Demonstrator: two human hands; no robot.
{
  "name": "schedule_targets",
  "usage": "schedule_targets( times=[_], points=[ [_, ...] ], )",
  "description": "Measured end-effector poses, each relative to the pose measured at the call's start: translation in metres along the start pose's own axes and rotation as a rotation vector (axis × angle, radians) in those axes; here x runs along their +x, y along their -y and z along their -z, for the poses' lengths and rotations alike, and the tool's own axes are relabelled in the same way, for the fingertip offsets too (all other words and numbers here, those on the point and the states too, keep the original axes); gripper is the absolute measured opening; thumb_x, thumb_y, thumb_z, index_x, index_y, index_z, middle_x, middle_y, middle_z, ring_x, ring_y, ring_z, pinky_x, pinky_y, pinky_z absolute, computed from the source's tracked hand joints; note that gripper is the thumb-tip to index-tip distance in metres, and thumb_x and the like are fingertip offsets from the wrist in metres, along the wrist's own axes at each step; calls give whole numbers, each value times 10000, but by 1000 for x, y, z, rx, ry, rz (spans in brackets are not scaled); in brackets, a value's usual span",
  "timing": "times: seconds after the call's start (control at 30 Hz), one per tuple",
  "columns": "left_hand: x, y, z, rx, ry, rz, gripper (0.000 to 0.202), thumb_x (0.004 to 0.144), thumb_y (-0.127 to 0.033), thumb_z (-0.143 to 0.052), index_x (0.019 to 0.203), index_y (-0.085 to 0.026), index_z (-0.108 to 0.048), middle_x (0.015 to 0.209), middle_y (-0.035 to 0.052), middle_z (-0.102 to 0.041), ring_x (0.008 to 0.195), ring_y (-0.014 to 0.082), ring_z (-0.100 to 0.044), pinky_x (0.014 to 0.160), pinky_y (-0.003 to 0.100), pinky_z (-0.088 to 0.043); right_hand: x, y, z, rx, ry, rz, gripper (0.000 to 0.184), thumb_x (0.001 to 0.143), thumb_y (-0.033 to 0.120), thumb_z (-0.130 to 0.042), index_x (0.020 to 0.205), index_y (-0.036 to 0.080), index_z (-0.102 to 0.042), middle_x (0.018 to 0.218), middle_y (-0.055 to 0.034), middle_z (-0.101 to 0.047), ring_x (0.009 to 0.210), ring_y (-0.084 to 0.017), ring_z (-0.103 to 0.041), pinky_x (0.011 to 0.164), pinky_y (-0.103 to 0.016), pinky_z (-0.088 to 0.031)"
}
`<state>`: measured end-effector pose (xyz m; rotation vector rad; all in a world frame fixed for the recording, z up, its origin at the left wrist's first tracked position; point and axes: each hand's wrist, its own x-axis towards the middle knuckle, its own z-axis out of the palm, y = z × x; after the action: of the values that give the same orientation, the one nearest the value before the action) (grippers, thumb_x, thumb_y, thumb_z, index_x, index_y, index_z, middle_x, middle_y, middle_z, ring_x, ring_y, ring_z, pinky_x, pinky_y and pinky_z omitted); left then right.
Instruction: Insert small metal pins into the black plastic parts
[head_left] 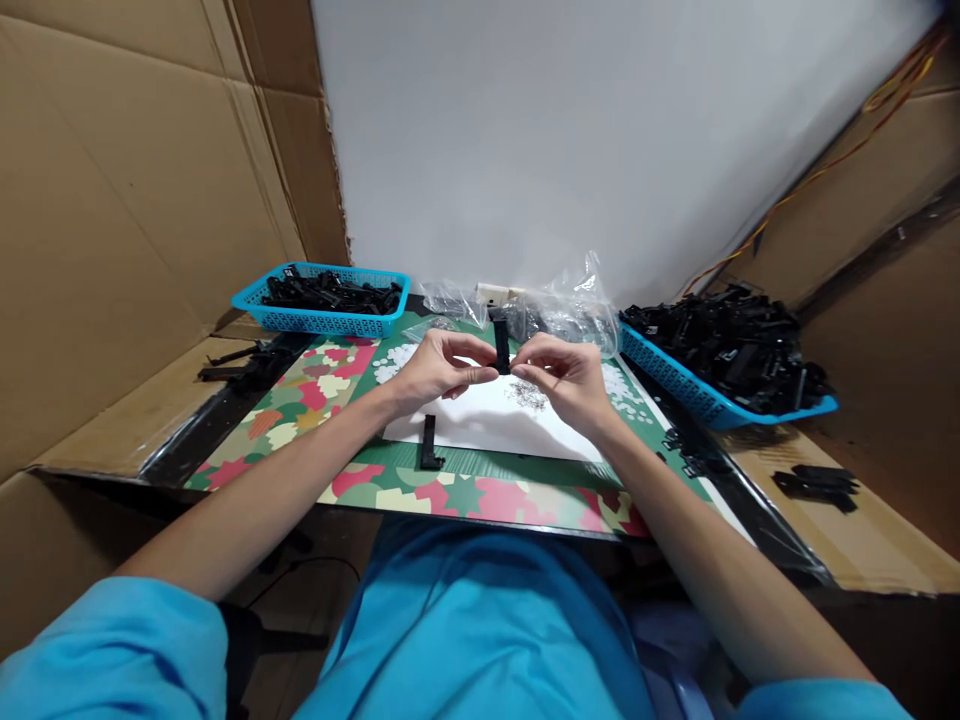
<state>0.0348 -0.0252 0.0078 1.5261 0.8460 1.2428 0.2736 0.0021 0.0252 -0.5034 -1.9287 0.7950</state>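
Observation:
My left hand (448, 368) pinches the lower end of a long black plastic part (502, 342), which stands upright above the white paper (480, 425). From the other side my right hand (561, 375) has its thumb and forefinger pressed together at the part's bottom end; whatever small piece they may hold is too small to make out. Under the right fingers, a scatter of tiny dark pieces (529, 394) lies on the paper. A second black L-shaped part (430, 443) rests at the paper's front left edge.
Blue baskets of black parts stand at the back left (322, 322) and right (720, 408). Small white discs (394, 362) flank the paper. Clear plastic bags (577, 318) lie along the wall. More black parts (816, 485) sit on cardboard at the right.

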Motion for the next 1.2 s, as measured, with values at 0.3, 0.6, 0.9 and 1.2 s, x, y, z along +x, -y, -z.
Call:
schedule_targets(
  times=[0.3, 0.6, 0.9, 1.2],
  points=[
    [-1, -2, -2, -5, 1, -16, 453, 678, -415, -1016, 970, -129, -820, 892, 84, -767, 480, 46, -508, 380, 204, -348, -1, 1, -5, 113, 6, -113, 332, 859, 512, -893, 796, 202, -793, 814, -48, -669, 642, -136, -491, 537, -301, -338],
    [-3, -7, -4, 16, -1, -24, 467, 716, -441, -993, 994, -124, -793, 927, 78, -768, 425, 16, -467, 364, 208, -381, -3, -8, -10, 179, -21, -165, 400, 821, 576, -906, 816, 197, -777, 750, -5, -575, 565, -99, -397, 493, -286, -285],
    [-3, -6, -3, 32, 12, -32, 486, 717, -451, -992, 1001, -115, -786, 920, 78, -767, 424, 20, -478, 351, 199, -391, -5, -15, -11, 239, -18, -223, 393, 799, 553, -932, 847, 201, -765, 714, 16, -557, 535, -90, -379, 479, -280, -254],
    [-1, 2, -1, 3, 2, 2, 492, 751, -472, -974, 1045, -131, -778, 1034, 115, -798, 382, 13, -476, 330, 202, -341, -6, -18, -12, 248, -27, -227, 357, 830, 530, -918, 914, 218, -768, 732, 10, -628, 527, -86, -410, 470, -265, -276]
  ],
)
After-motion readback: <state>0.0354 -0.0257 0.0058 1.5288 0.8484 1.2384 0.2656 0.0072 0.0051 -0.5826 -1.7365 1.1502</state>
